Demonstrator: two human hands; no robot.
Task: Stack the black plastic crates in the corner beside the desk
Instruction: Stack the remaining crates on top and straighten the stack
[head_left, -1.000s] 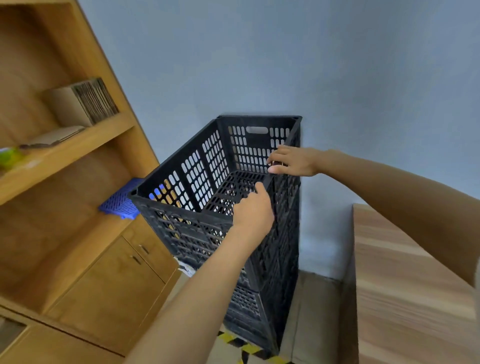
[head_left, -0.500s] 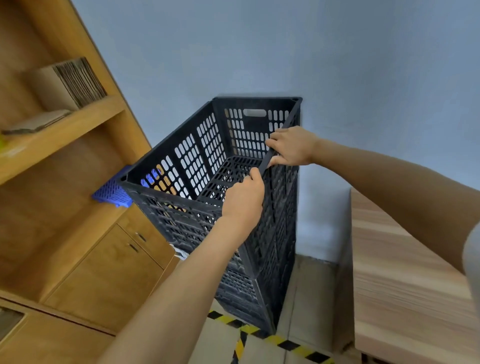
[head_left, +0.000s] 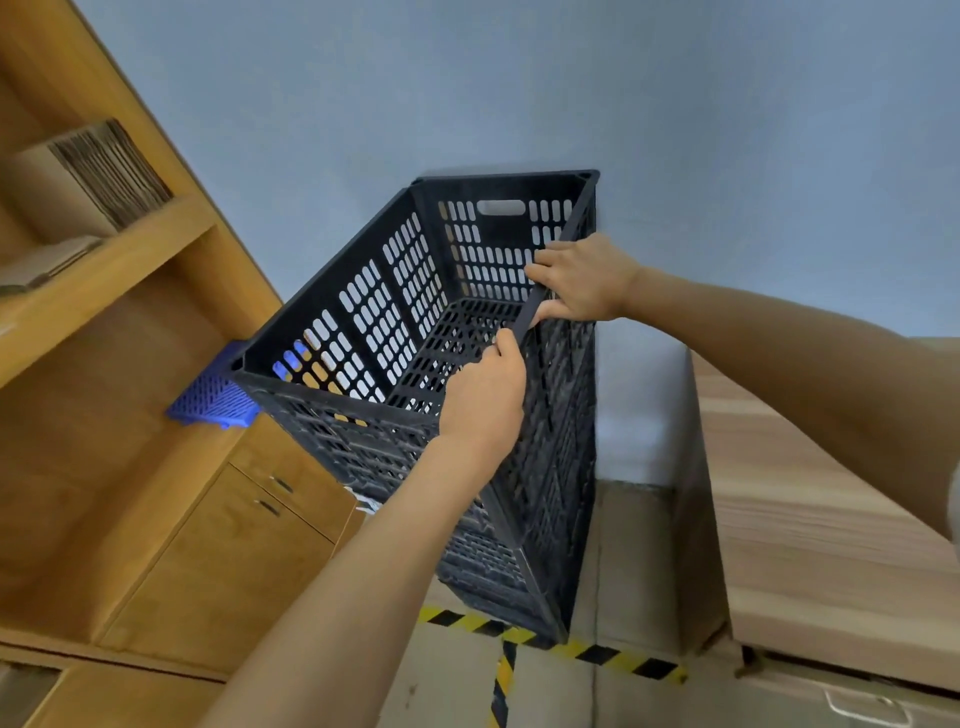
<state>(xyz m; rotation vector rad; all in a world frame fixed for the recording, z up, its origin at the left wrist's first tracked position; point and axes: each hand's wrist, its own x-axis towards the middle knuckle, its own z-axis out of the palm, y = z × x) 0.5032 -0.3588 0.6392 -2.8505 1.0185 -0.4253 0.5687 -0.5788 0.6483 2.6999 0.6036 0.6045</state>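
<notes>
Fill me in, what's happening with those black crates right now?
A person has both hands on the right-hand rim of the top black crate: the left hand nearer the camera, the right hand farther along. That crate sits on a stack of black crates standing on the floor against the wall, between the wooden cabinet and the desk.

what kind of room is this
Probably an office or storeroom: a wooden shelf unit holding flat cardboard, a desk, and hazard tape on the floor by stacked black crates.
</notes>
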